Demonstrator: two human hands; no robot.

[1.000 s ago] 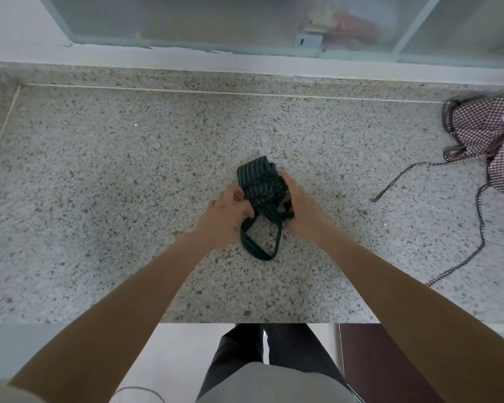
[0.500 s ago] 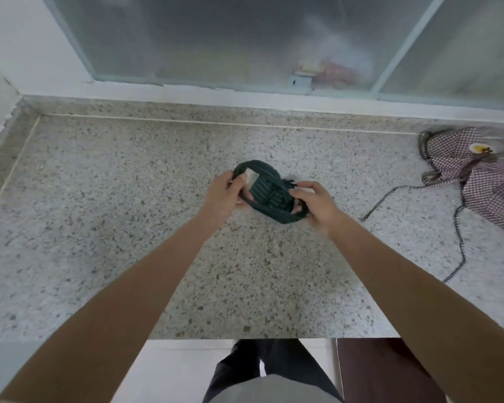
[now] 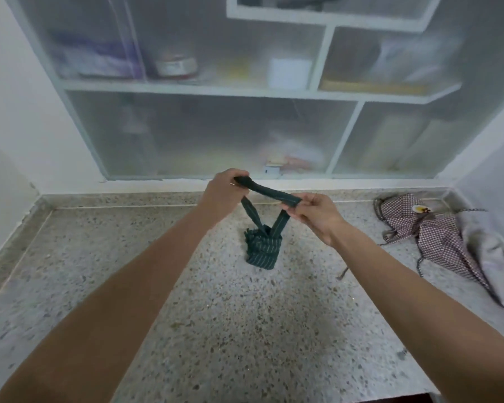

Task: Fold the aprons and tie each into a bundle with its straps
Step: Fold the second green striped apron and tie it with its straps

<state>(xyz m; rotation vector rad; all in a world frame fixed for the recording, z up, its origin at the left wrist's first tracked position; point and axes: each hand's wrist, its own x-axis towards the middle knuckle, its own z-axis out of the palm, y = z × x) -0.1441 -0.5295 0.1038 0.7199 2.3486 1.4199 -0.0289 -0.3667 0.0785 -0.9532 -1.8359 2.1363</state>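
While the left hand (image 3: 226, 189) and right hand (image 3: 313, 212) pinch its strap (image 3: 269, 192) taut, the soft, light bundle (image 3: 263, 249) dangles above the desk (image 3: 216, 301), best held by that strap.

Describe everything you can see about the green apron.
The green apron is dark green cloth with thin pale stripes, folded into a small tight bundle. A strap loop rises from its top; the left hand and right hand each grip one end and stretch it taut. The bundle hangs from the strap just above or barely on the speckled counter.
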